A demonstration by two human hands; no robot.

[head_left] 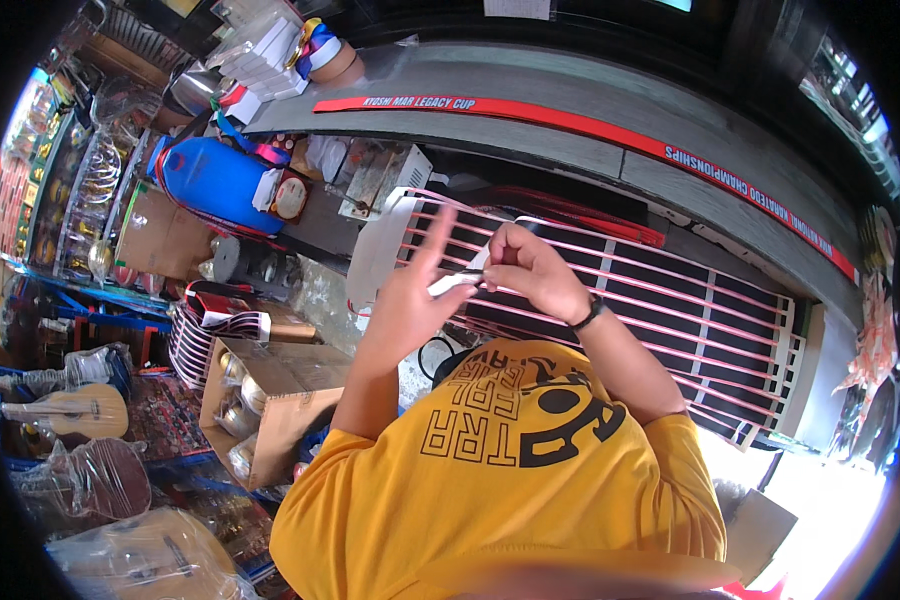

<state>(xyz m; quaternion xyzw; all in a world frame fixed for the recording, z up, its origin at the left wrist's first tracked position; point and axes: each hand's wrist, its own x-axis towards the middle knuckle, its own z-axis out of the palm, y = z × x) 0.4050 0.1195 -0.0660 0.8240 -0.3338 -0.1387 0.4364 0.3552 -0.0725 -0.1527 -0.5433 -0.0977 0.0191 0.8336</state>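
My left hand (pixel 420 295) and my right hand (pixel 533 272) meet above a long sheet (pixel 740 318) with pink-and-white stripes over black. The left thumb closes toward the palm on a small white piece (pixel 454 283), while its blurred index finger points up. My right thumb and fingers pinch at a small dark bit beside that piece, too small to name. A pale strip (pixel 482 256) shows between the two hands; I cannot tell whether either holds it. A dark band circles the right wrist.
Beyond the sheet, a long red ribbon (pixel 570 122) lies along a grey ledge (pixel 570 80). To the left are a blue container (pixel 215 185), medals on ribbons and stacked white boxes (pixel 265 60). An open cardboard box (pixel 300 400) and wrapped small guitars (pixel 80 410) stand at lower left.
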